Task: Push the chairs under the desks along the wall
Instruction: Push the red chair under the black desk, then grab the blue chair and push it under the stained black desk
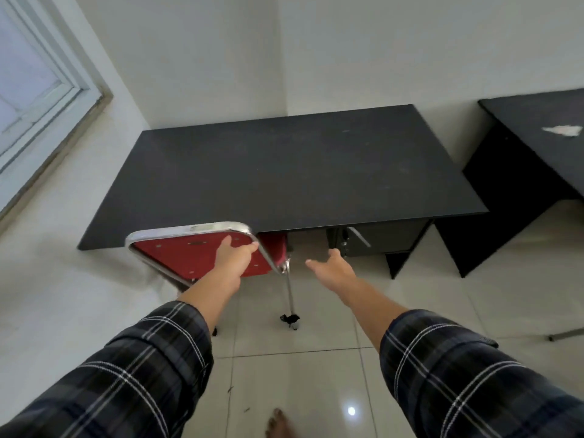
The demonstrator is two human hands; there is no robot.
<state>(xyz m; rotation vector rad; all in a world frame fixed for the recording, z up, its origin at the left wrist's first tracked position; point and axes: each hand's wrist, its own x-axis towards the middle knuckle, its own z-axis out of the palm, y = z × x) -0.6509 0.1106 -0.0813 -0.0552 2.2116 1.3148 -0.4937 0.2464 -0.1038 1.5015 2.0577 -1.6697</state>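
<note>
A red chair (189, 252) with a chrome frame stands at the front edge of a black desk (284, 172) in the room's corner. Its seat reaches partly under the desktop, and its backrest faces me. My left hand (235, 259) rests on the backrest with fingers curled over the chrome frame at its upper right corner. My right hand (331, 268) hovers in the air to the right of the chair, fingers apart, holding nothing. One chrome chair leg (290, 295) runs down to the tiled floor.
A second black desk (537, 128) stands at the right along the wall, with a white scrap on it. A window (34, 83) fills the left wall. A metal leg (565, 335) shows at the right edge. My bare foot (279, 423) is on the tiles.
</note>
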